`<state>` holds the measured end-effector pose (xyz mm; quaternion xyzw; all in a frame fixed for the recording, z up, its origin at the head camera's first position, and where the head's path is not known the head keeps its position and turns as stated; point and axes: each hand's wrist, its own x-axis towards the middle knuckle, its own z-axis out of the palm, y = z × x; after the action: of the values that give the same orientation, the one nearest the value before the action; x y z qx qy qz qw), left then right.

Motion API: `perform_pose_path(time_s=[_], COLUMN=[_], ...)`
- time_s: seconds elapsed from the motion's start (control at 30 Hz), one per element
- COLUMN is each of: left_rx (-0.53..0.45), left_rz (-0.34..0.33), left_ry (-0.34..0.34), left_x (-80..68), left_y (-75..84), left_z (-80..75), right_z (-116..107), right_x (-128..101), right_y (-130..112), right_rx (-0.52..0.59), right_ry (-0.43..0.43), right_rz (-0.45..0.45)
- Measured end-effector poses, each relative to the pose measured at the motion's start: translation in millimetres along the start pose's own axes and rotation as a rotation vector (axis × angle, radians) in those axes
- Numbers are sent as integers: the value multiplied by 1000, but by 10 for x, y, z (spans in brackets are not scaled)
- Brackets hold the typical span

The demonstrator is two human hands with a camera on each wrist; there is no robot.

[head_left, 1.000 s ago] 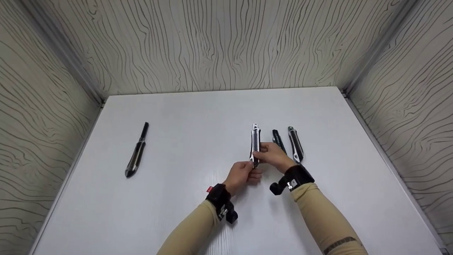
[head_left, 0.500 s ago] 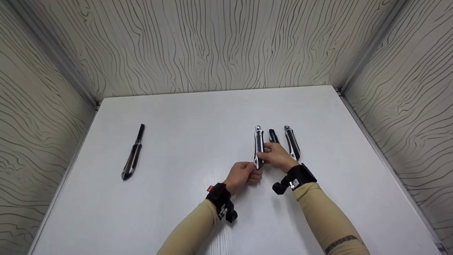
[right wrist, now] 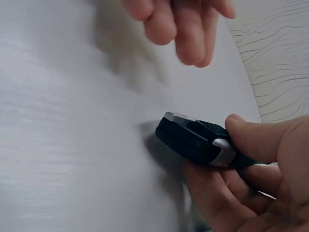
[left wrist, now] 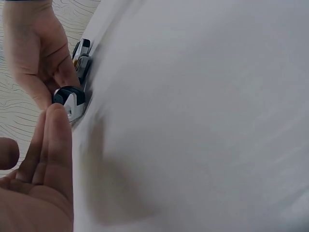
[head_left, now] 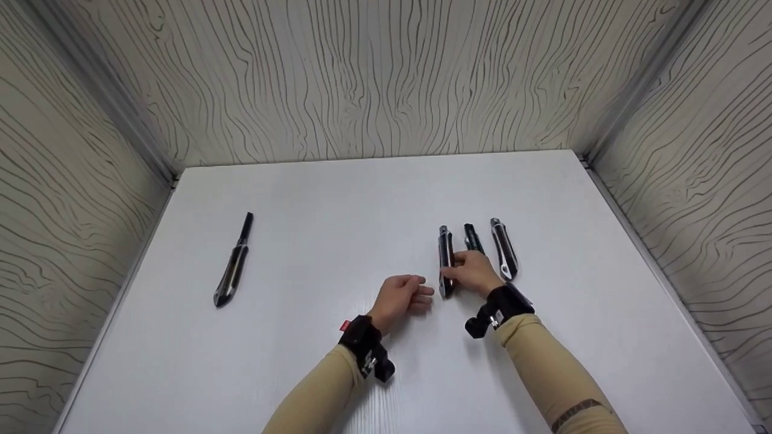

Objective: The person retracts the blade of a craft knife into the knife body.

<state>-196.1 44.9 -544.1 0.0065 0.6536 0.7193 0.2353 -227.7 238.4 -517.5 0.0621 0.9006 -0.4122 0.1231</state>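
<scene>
My right hand (head_left: pixel 475 271) pinches a black and silver utility knife (head_left: pixel 445 247) between thumb and fingers, its narrow end pointing to the table's far edge. In the right wrist view the butt of that utility knife (right wrist: pixel 186 140) faces the camera, low over the table. My left hand (head_left: pixel 398 298) is a little to the left of it, fingers loosely bent and holding nothing. Just beyond the right hand lies a dark utility knife (head_left: pixel 473 237), partly hidden by that hand. To its right is another, silver-edged utility knife (head_left: pixel 505 250).
Far to the left, a utility knife (head_left: pixel 232 268) with a dark blade-like length extended lies on the white table (head_left: pixel 332 211). Wood-patterned panels (head_left: pixel 374 78) enclose the table at the back and on both sides. Each wrist wears a black strapped camera.
The right hand has turned the utility knife over from its ridged side and brought it slightly right and nearer. The left hand has let go of its butt end and drawn left.
</scene>
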Motion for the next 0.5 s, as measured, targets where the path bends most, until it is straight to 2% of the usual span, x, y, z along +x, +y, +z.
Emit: perform_pose_path(time_s=[0.27, 0.5], left_rx=[-6, -22], left_rz=[-14, -14], left_ry=[11, 24], left_x=[-18, -46], left_y=[5, 11], left_z=[-25, -66], right_z=[27, 46], right_x=[8, -1], right_y=[-15, -40], right_rx=[-137, -213], right_ry=[77, 136], right_rz=[-5, 7])
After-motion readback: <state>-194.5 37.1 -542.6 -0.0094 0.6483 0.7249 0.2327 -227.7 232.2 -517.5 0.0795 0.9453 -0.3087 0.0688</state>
